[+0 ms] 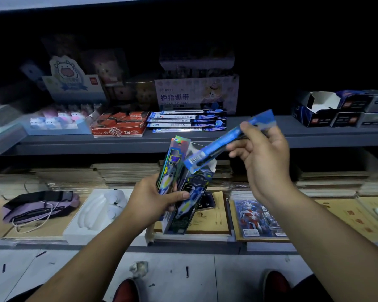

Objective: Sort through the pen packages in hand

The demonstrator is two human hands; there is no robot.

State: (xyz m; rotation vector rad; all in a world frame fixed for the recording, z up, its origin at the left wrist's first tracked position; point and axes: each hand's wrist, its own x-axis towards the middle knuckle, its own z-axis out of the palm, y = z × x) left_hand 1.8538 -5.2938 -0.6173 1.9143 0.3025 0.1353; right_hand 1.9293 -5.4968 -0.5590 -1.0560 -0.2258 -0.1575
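Left hand [153,199] fingers around holographic packs [172,171], right hand [262,153] fingers pinching blue pen pack [218,142].

Up at the right, a long slim blue packet [229,141] is tilted, its far end high toward the right and its barcoded end low toward the left; dark pens show through it. That low end overlaps the open top flap of a tall dark box [189,199] printed in blue and yellow, standing upright. Pressed against the box's left side is a holographic carded pack [171,164], upright too.
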